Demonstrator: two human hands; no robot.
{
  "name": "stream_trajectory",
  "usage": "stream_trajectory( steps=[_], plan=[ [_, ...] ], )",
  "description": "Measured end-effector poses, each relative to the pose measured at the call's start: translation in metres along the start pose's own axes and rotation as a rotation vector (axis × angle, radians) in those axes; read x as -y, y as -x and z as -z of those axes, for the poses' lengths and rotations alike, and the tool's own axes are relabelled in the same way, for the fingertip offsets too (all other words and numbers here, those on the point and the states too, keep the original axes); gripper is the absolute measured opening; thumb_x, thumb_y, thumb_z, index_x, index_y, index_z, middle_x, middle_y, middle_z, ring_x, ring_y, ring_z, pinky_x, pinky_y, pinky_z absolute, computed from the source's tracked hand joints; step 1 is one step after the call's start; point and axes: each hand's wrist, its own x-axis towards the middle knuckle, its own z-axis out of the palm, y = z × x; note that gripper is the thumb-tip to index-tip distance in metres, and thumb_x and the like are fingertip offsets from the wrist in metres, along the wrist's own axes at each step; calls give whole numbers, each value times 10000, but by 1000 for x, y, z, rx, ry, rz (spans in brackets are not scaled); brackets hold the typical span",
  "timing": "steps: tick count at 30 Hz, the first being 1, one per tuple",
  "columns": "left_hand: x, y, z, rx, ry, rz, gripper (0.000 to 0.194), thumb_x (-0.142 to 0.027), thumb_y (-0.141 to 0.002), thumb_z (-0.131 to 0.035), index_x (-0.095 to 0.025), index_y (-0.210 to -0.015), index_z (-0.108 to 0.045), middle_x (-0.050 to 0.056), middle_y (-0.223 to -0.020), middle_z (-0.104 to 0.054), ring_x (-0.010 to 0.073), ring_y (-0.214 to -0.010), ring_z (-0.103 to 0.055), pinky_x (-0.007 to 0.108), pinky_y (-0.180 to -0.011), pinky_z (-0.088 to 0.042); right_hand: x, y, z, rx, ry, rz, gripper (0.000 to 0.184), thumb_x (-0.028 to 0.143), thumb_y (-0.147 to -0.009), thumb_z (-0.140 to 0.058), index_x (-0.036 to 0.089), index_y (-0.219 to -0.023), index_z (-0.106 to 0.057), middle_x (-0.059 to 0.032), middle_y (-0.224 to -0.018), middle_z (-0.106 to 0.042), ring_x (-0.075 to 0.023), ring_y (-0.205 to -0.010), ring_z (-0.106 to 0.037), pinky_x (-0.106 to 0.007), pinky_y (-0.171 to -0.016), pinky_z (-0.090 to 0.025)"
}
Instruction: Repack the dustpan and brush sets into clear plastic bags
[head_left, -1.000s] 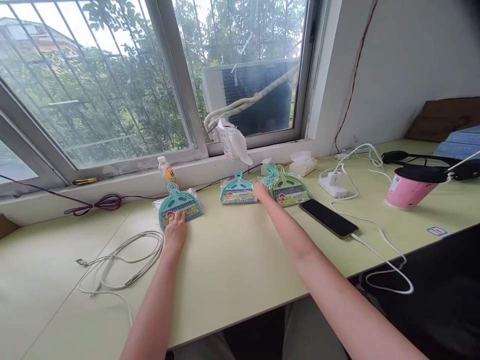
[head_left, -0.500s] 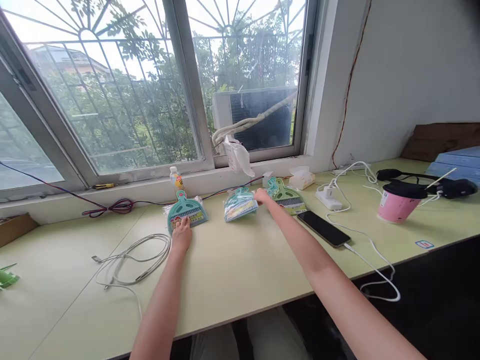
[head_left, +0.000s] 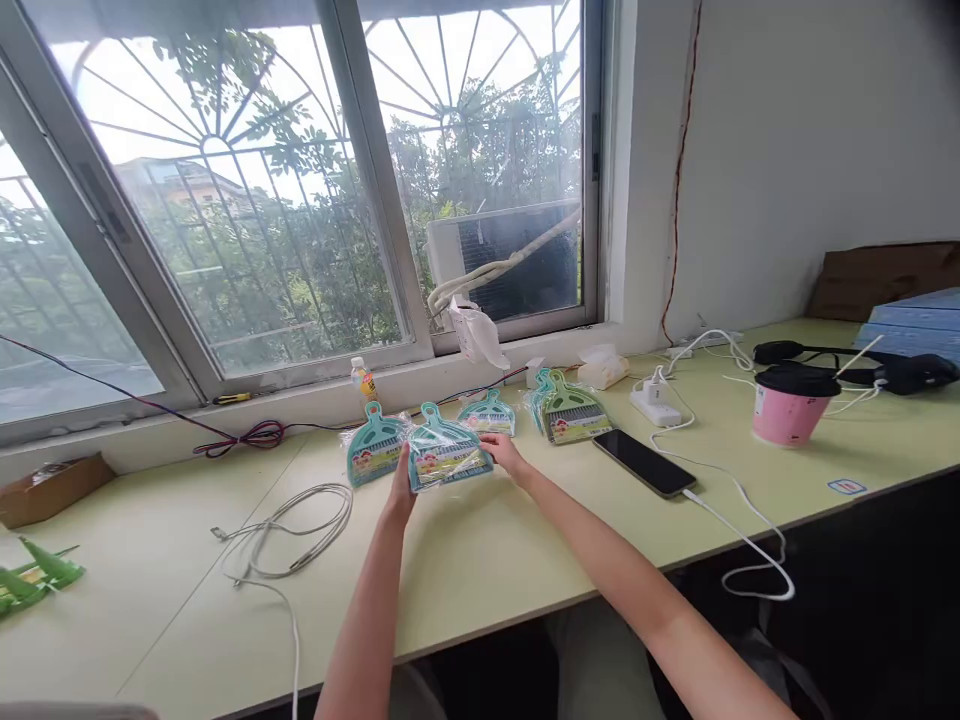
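Note:
A teal dustpan-and-brush set in clear plastic wrap is held between my two hands, its handle loop pointing up. My left hand grips its left edge, thumb up along the side. On the opposite edge, the fingers of my right hand close around the lower right corner. A second wrapped teal set lies just left of it, partly overlapped. Behind sits another teal set. To the right is a pile of sets with a green dustpan on top.
A phone with a charging cable lies right of the green set. Further right stand a pink cup and a black headset. A coiled grey cable is at left. A juice bottle stands by the window.
My left hand has left the left set and moved right onto the middle one. That set now stands nearer, gripped on both sides, and another set shows behind it. The view has shifted left.

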Motion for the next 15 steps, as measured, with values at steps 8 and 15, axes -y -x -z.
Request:
stream_trajectory(
  steps=[8, 15],
  plan=[
    [9, 6, 10, -6, 623, 283, 278, -211, -832, -733, -241, -1105, -689, 66, -919, -783, 279, -891, -773, 344, -774, -635, -1, 15, -13, -103, 563, 531, 285, 238, -925, -621, 189, -1203, -664, -150, -1311, -661, -295, -1243, -618, -448, -1044, -497],
    [13, 1, 1, -192, 784, 216, 206, -112, -874, -642, -238, -1034, -668, 20, -833, -747, 175, -684, -730, 234, -597, -590, 2, 32, -26, 280, 1110, 689, 236, 307, -1006, -589, 188, -849, -718, -53, -830, -743, -193, -826, -664, -352, -907, -416]
  ],
)
